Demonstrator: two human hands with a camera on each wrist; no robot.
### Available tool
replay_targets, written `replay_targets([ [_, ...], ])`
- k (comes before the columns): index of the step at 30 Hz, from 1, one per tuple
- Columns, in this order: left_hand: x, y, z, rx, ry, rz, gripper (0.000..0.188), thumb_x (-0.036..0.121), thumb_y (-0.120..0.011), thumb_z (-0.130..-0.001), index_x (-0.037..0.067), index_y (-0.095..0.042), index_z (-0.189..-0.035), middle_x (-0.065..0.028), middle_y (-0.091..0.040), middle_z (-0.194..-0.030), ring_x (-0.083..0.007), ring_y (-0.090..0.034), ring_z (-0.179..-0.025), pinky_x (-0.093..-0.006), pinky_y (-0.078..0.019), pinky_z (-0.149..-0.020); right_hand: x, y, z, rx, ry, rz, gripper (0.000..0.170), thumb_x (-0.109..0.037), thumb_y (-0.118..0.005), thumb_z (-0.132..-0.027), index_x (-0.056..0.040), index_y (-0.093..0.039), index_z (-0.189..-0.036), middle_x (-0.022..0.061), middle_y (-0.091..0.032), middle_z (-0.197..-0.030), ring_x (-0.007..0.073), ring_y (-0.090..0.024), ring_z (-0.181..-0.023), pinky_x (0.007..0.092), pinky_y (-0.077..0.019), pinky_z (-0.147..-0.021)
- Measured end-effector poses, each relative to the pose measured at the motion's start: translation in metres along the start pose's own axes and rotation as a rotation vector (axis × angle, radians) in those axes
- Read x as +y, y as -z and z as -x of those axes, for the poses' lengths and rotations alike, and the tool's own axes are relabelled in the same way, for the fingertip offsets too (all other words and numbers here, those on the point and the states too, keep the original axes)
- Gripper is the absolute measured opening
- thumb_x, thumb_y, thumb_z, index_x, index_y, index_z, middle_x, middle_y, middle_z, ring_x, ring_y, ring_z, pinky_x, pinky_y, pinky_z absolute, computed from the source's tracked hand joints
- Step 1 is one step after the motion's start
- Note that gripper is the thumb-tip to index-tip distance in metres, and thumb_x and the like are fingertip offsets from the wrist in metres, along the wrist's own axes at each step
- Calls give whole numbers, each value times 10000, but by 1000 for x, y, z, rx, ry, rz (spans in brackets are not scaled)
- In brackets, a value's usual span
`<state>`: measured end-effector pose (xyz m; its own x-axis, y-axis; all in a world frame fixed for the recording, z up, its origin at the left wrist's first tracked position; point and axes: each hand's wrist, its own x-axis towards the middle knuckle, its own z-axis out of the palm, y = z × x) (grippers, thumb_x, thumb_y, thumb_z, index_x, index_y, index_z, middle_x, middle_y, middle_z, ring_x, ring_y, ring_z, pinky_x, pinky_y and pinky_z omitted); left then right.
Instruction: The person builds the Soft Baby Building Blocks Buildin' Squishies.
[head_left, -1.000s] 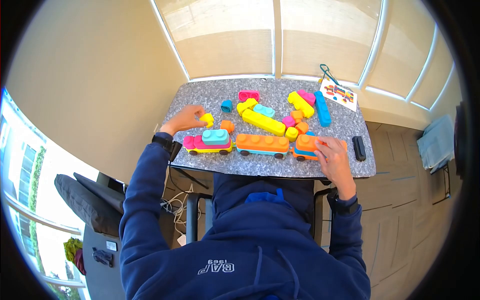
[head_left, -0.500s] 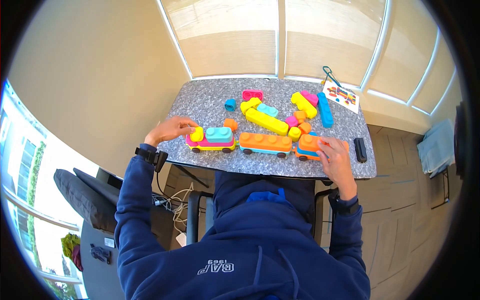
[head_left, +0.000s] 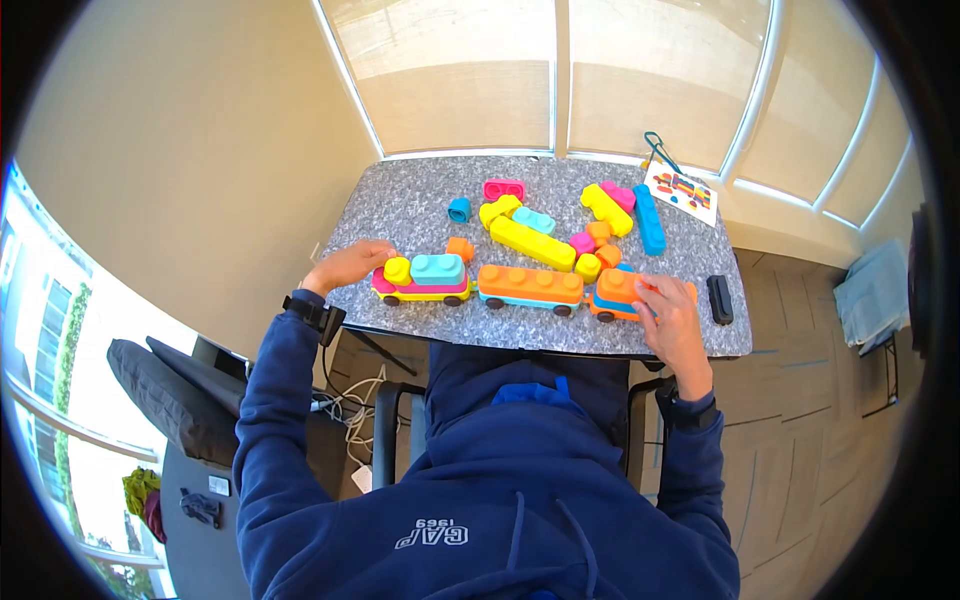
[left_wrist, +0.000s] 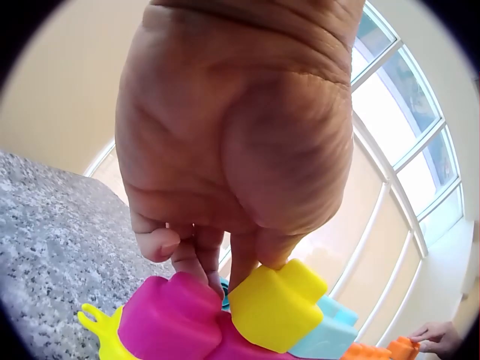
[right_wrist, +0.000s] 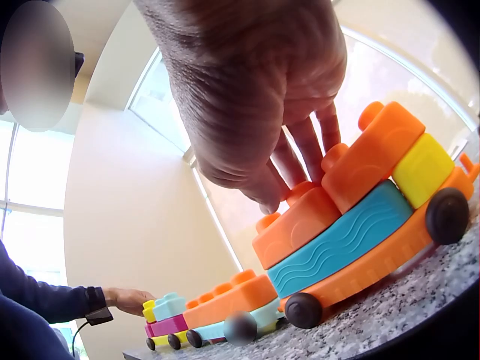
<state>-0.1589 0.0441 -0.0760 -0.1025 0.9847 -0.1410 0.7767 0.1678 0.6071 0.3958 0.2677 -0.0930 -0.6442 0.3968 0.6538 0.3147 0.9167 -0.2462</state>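
My left hand (head_left: 352, 264) is at the left toy train car, its fingertips right behind a small yellow block (left_wrist: 277, 307). That block sits on the car's pink layer (head_left: 430, 290), between a raised pink block (left_wrist: 169, 319) and a light blue block (head_left: 438, 268). My right hand (head_left: 672, 318) holds an orange block (right_wrist: 296, 225) on top of the right car, thumb in front and fingertips partly hidden behind. Below it are a wavy teal block (right_wrist: 341, 244) and an orange wheeled base (right_wrist: 375, 270). The middle car (head_left: 530, 290) carries a long orange block.
Loose blocks lie behind the train: a long yellow one (head_left: 532, 244), a long blue one (head_left: 649, 220), a pink one (head_left: 504, 189) and several smaller pieces. A picture card (head_left: 684, 192) rests at the back right corner. A black object (head_left: 720, 300) lies near the right edge.
My left hand has carried the small yellow block down onto the left car, and its fingers have since drawn back from over it. My right hand stays on the right car.
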Motion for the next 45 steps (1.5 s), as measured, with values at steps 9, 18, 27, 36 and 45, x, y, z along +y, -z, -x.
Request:
replay_targets([
  [9, 22, -16, 11, 182, -43, 69, 327, 245, -535, -1154, 22, -737, -1281, -106, -788, -1189, -241, -724, -1127, -364, -542, -1028, -1, 1, 0, 2, -7, 0, 286, -5, -810, -844, 26, -768, -1125, 170, -733, -1214, 375, -701, -1113, 461, -533, -997],
  [18, 30, -34, 15, 359, -32, 83, 248, 163, -556, -1130, 24, -743, -1214, -117, -796, -1111, -231, -747, -1049, -365, -571, -957, -1, 1, 0, 3, -2, 5, 292, -11, -815, -842, 28, -771, -1128, 170, -734, -1214, 376, -700, -1114, 462, -534, -997],
  [27, 19, -34, 6, 346, 60, 85, 311, 216, -531, -1143, 13, -750, -1226, -124, -799, -1132, -222, -741, -1058, -366, -565, -969, -1, 0, 1, 13, -11, -11, 302, -5, -816, -837, 28, -775, -1135, 172, -734, -1212, 382, -697, -1112, 468, -543, -994],
  [36, 20, -34, 11, 175, 6, 159, 444, 362, -533, -1172, 37, -724, -1405, -91, -798, -1276, -194, -718, -1176, -337, -542, -1063, 4, -3, 2, 21, -17, -13, 301, -5, -821, -835, 22, -778, -1131, 162, -734, -1198, 386, -695, -1101, 470, -548, -991],
  [45, 40, 2, -58, -6, -83, -82, 411, 368, -667, -1095, 40, -772, -1318, -157, -809, -1227, -283, -752, -1162, -402, -566, -1036, 1, -3, 2, 23, -2, 0, 301, -9, -823, -835, 12, -781, -1132, 157, -735, -1198, 382, -697, -1093, 472, -545, -972],
])
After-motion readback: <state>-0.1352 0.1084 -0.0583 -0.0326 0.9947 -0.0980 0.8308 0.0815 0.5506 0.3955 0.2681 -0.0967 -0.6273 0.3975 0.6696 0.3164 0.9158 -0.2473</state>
